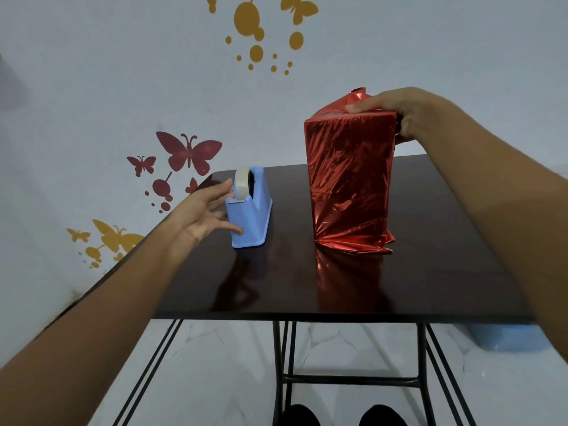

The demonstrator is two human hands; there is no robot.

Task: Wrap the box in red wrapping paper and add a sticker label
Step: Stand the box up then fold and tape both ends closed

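A tall box (pixel 350 167) covered in shiny red wrapping paper (pixel 353 241) stands upright on the right half of a dark desk (pixel 307 287). The right grip (pixel 396 112) clasps its top, thumb flat along the front edge, fingers curled down the right side. The left grip (pixel 203 212) is spread wide, holding nothing, fingertips touching a blue tape dispenser (pixel 253 216) standing left of the box.

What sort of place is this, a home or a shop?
Likely a room in a home: red and yellow butterfly stickers on the pale wall, a dark glossy table on thin metal legs, a white marbled floor.
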